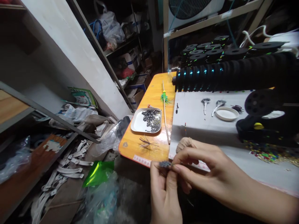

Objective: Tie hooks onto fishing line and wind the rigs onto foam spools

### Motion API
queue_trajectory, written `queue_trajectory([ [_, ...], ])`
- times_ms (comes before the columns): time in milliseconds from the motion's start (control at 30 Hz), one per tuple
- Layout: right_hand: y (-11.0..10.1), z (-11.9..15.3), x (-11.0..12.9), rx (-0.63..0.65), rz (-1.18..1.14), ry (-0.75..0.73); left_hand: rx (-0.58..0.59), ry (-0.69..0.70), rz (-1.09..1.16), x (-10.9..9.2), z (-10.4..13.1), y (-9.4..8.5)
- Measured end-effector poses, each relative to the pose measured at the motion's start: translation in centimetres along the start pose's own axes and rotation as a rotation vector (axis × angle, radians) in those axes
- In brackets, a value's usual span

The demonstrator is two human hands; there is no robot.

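Observation:
My left hand (164,194) is closed, its thumb and fingers pinching a small dark grey tufted bundle (164,164) in front of the table edge. My right hand (210,163) meets it there, thumb and forefinger pressed together at the bundle's right end. What lies between those right fingertips is mostly hidden. A tan ribbed cover (184,144) sits on one of the right hand's fingers. Beyond the hands, two silvery tufted bundles with pale stems, a near one (218,106) and another (205,104), lie on the white sheet (193,109).
On the yellow table (149,93) stands a white tray (135,124) of small black and metal parts. A stick (166,124) with green strands lies beside it. A shallow white dish (226,114), loose coloured beads (268,155) and a row of black spools (224,74) are rightward.

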State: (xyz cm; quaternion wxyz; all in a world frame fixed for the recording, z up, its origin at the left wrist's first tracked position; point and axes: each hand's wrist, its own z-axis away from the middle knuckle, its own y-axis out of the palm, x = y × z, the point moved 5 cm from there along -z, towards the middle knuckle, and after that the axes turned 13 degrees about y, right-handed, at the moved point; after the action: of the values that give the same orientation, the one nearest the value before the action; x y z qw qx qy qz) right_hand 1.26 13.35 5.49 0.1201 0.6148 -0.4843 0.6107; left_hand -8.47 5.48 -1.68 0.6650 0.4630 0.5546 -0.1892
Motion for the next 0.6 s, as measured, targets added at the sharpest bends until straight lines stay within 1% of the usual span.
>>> queue_trajectory([
  [100, 0.0, 0.3, 0.0, -0.006, 0.026, -0.095, -0.019, -0.021, 0.209, 0.0, -0.3, -0.1],
  [200, 0.1, 0.4, -0.1, -0.018, 0.103, -0.157, 0.021, -0.031, 0.353, -0.5, -0.6, 0.0],
  [300, 0.4, 0.4, -0.4, -0.025, 0.154, -0.170, 0.071, -0.025, 0.411, -1.0, -0.7, 0.1],
  [400, 0.4, 0.4, -0.6, -0.039, 0.154, -0.169, 0.111, -0.023, 0.442, -1.0, -0.6, 0.2],
  [600, 0.3, 0.3, -0.3, -0.010, 0.174, -0.173, 0.160, 0.008, 0.476, -1.0, -0.7, 0.3],
])
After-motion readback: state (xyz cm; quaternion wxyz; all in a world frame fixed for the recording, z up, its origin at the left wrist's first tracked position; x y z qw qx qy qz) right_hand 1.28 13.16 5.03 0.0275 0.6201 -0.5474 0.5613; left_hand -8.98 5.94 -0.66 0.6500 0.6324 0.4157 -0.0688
